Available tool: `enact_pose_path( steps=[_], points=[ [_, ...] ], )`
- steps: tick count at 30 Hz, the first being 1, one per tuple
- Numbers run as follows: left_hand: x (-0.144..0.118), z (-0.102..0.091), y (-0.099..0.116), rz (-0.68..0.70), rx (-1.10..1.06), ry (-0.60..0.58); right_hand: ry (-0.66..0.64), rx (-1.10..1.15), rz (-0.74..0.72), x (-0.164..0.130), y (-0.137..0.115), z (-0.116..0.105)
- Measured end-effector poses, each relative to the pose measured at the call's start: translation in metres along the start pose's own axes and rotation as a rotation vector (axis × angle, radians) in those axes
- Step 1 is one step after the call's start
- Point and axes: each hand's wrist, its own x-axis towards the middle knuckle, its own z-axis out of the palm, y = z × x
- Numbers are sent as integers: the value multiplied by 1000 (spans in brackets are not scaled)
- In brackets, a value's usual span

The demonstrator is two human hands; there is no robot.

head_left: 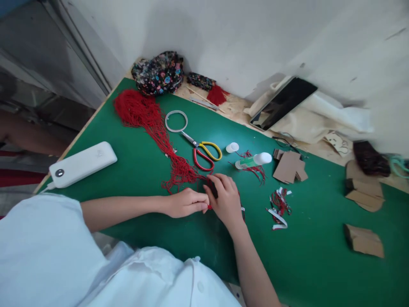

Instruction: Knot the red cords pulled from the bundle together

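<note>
My left hand point(187, 203) is closed, its fingertips pinching a small bit of red cord point(209, 207) over the green table mat. Against those fingertips, my right hand point(226, 200) curls around the same spot, and its palm side is in dark shadow. What lies under the right hand is mostly hidden. A long tangled bundle of red cord point(153, 125) runs from the far left down to the hands. Just beyond them lie scissors point(204, 151) with one red and one yellow handle. A glue stick point(254, 160) lies near the right hand, its white cap point(232, 147) beside it.
A white power bank point(83, 164) sits at left. Behind are a clear ring of tape point(176, 121), a floral cloth bundle point(159, 72), a red tassel point(217, 94) and a leaning phone or tablet point(284, 102). Cardboard pieces point(289, 166) and thread scraps point(280, 202) lie at right.
</note>
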Motion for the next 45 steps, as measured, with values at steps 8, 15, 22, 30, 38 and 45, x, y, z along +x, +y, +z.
enact_pose_path(
  steps=[8,15,22,30,38,45],
  points=[
    [2,-10,2,-13,68,-26,-29,-118,148,-10,16,7],
    [1,-9,2,-30,100,-65,127,-146,294,-11,33,5],
    [3,-9,4,-5,149,-85,87,-109,142,-3,5,5],
    [2,-10,5,-4,137,-100,-2,-168,184,-7,3,14],
    [0,-11,4,-8,47,-93,192,54,189,-8,9,2],
    [-4,-2,-9,69,-413,152,514,321,148,-9,11,-15]
  ],
)
